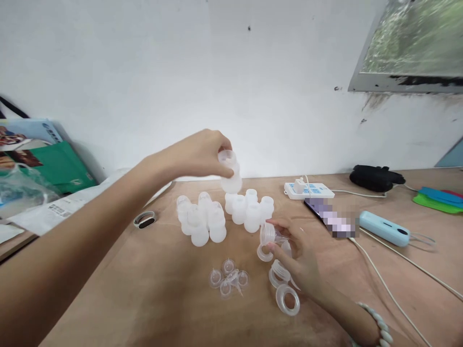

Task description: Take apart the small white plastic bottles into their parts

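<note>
My left hand (pixel 213 152) is closed around a translucent white bottle (pixel 231 178), lifted above the table with its open mouth upward. Below it stand several open white bottles (pixel 252 215) in a cluster. To their left is a group of similar bottles (pixel 199 233) with clear tops. My right hand (pixel 294 250) pinches a clear threaded ring cap (pixel 267 233) between thumb and fingers. Under and beside that hand lie more clear ring caps (pixel 288 300). Several clear nipple-like pieces (pixel 226 288) lie together at the front middle of the table.
A power strip (pixel 311 191), a phone (pixel 327 217), a light blue device (pixel 385 229) and white cables are on the right. A black case (pixel 376 178) sits farther back. On the left lie a fitness band (pixel 144 220), a white package (pixel 72 205) and a green bag (pixel 58 166).
</note>
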The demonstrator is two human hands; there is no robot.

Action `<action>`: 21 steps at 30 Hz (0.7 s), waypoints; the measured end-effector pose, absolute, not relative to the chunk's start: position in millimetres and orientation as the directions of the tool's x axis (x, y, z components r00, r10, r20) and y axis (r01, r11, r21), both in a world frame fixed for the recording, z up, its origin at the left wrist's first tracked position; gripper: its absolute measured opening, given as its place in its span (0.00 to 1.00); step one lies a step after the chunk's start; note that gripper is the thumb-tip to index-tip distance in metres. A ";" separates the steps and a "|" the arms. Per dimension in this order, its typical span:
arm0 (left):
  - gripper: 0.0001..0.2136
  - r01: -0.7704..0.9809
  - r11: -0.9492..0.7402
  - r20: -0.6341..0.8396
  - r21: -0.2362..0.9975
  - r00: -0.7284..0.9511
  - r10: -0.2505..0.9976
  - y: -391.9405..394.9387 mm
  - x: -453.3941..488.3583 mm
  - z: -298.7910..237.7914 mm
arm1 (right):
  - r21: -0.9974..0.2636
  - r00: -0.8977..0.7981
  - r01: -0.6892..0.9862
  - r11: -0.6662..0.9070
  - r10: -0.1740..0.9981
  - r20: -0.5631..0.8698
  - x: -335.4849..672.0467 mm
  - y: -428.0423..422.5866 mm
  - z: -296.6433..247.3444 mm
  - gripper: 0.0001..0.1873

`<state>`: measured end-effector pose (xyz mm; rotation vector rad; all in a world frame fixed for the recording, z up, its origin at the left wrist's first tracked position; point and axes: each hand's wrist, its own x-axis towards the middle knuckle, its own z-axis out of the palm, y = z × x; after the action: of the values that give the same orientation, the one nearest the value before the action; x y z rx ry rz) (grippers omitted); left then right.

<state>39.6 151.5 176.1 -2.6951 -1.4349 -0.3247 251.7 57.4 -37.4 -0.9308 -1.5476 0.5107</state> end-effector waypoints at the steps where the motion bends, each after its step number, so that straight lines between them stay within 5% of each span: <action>1: 0.15 0.778 -0.623 0.242 0.078 0.592 0.769 138.2 40.8 167.7 | -0.770 0.031 0.264 0.580 0.793 0.608 252.1 57.8 -36.7 0.17; 7: 0.15 0.609 -0.729 0.066 0.313 0.751 0.657 100.5 52.3 79.4 | -0.800 0.106 0.223 0.556 0.802 0.587 254.8 61.5 -33.0 0.15; 21: 0.17 0.399 -0.477 0.104 0.783 0.673 0.733 108.5 49.9 -8.9 | -0.818 -0.087 0.257 0.515 0.855 0.511 246.8 66.0 -37.9 0.25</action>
<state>49.9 108.5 -8.9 -3.5285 -1.4449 -0.9289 246.8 66.0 -37.9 -0.9682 -1.6244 0.6595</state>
